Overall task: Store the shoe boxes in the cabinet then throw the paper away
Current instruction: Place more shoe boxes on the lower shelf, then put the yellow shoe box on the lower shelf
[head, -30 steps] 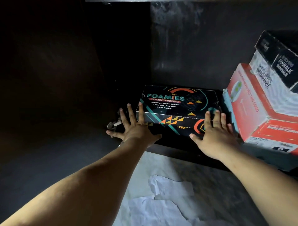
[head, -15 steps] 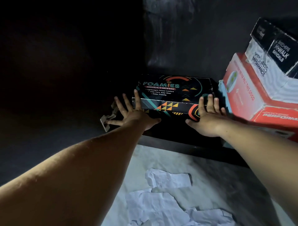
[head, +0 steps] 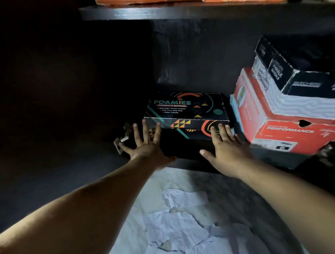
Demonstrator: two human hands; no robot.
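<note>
A black Foamies shoe box (head: 184, 108) with coloured shapes lies flat on the bottom shelf of the dark cabinet. My left hand (head: 146, 145) rests with fingers spread against the box's front left corner. My right hand (head: 224, 145) lies flat with fingers apart on the front right end. Neither hand grips the box. To the right, a red Performance box (head: 253, 116) stands stacked under a black-and-white box (head: 282, 76). Crumpled white paper (head: 181, 217) lies on the floor in front of the cabinet, between my forearms.
A metal hinge (head: 120, 143) juts out at the cabinet's lower left, by my left thumb. A dark shelf board (head: 181, 12) runs overhead with orange boxes (head: 145, 1) on it. The cabinet's left part is dark. The floor (head: 253, 208) is pale marble.
The view has risen and pulled back, so the upper shelf now shows. Both hands stay pressed on the Foamies box's front, and the box sits deeper on the shelf than before.
</note>
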